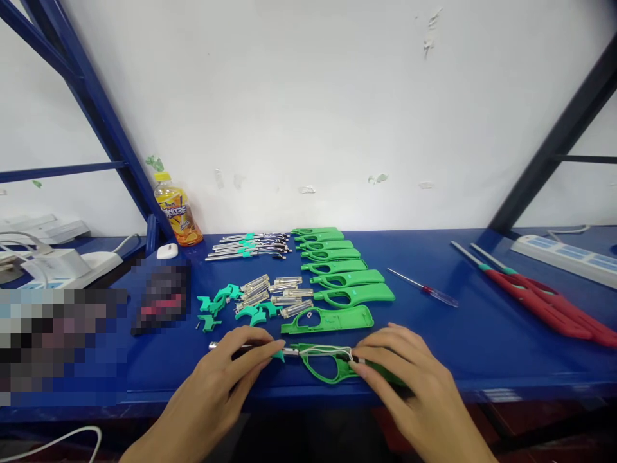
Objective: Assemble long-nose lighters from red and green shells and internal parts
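Left grip: the left hand (226, 366) is closed, thumb against fingertips, on a thin metal tube (241, 346) lying along the front edge of the worktop (482, 347).
Right grip: the right hand (409, 366) is laid over the rear of a green shell (328, 372), thumb and forefinger pinched shut on it where a white wire (328, 350) ends.
Work piece: the green shell is held flat at the front edge, middle of the worktop; the tube meets its nose at a teal collar (278, 355).
Wire: it is looped across the open side of the shell, apparently not yet seated.
Doing it well: the shell is best kept pressed flat while the tube is fed in straight; the wire is probably best tucked inside the shell wall so that it is not pinched.
Risk: a tilted tube is likely to jam at the collar.
Nearby: 1 open shell (332, 318) lies just behind; a row of closed shells (337, 263) runs toward the back edge.
Tools: a screwdriver (424, 289) lies to the right, well apart.
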Demonstrator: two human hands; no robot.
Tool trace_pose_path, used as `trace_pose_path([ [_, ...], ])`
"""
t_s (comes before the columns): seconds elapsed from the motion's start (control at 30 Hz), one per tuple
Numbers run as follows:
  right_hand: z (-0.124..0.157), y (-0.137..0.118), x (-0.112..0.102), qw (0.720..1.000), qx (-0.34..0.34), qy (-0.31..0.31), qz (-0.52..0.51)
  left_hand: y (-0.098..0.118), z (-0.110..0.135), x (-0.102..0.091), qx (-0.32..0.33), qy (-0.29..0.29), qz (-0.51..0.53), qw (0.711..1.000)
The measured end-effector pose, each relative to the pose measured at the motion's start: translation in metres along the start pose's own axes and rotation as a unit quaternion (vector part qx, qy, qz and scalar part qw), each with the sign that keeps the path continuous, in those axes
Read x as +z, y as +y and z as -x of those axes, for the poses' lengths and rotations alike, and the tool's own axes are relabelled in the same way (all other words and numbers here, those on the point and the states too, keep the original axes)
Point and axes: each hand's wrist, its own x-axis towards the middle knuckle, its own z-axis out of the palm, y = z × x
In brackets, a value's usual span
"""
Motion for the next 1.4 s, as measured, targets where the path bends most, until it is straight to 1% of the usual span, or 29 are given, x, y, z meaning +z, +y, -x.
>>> trace_pose_path([
  [0.1, 0.0006, 0.0011, -0.0013, 1.0, -0.003, -0.004, -0.004, 0.0013, -0.0011, -0.0009, 0.004, 0.007, -0.015, 1.0],
  [0.27, 0.0012, 0.0007, -0.0024, 1.0, 0.008, -0.011, -0.002, 0.005, -0.0026, -0.0003, -0.003, -0.009, -0.024, 1.0],
  [0.37, 0.0011, 0.0002, -0.0023, 1.0, 0.014, -0.012, -0.003, 0.0069, -0.0037, -0.0001, -0.007, -0.009, -0.023, 1.0],
  [0.5, 0.001, -0.0004, -0.0021, 1.0, 0.02, -0.018, -0.004, 0.0058, -0.0046, 0.0005, -0.005, 0.006, -0.024, 1.0],
  [0.67, 0.0014, -0.0008, -0.0017, 1.0, 0.022, -0.016, -0.01, 0.0028, -0.0049, 0.0021, 0.021, 0.029, -0.029, 0.999],
  [0.93, 0.0009, -0.001, -0.0017, 1.0, 0.023, -0.011, -0.004, 0.006, -0.0053, 0.0001, 0.018, 0.008, -0.011, 1.0],
  [1.13, 0.0001, -0.0019, -0.001, 1.0, 0.028, -0.012, 0.003, 0.0057, -0.0029, 0.002, 0.008, 0.018, -0.035, 0.999],
  [1.23, 0.0003, -0.0021, -0.0004, 0.999, 0.029, -0.014, 0.002, 0.0039, -0.0026, 0.0021, 0.001, -0.002, -0.036, 0.999],
  [1.4, 0.0007, -0.0015, -0.0009, 0.999, 0.025, -0.021, 0.0, 0.0034, -0.0037, -0.0016, -0.009, -0.041, 0.013, 0.999],
])
